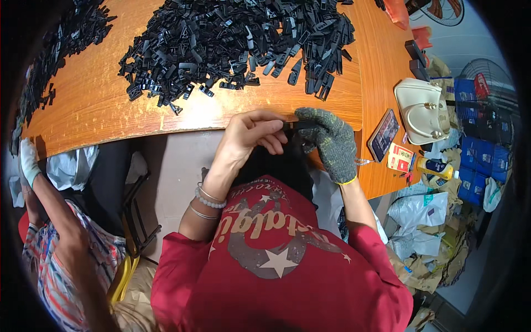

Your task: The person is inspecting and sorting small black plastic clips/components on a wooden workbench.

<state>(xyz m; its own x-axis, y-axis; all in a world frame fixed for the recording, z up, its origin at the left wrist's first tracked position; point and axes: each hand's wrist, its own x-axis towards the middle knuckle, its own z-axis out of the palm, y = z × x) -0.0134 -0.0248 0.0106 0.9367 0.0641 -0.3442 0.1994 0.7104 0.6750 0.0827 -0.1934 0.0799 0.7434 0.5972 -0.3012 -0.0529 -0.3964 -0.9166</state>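
Observation:
Just off the table's near edge, both my hands meet around a small black plastic piece [292, 126]. My bare left hand [251, 133], with bracelets on the wrist, pinches its left end between thumb and fingers. A grey knitted glove covers my right hand [332, 141], which is closed around the other end; those fingertips are partly hidden. Beyond the hands, a big heap of black plastic clips [221, 47] lies on the wooden table [193, 122]. The held piece looks like one of these clips, but its detail is too dark to make out.
At left sits another person, whose gloved hand [29, 160] is by a second heap of black clips [61, 44]. On the right are a phone [384, 135], a cream handbag [423, 110] and a yellow bottle [437, 167]. Plastic bags [420, 213] lie beyond the table's right edge.

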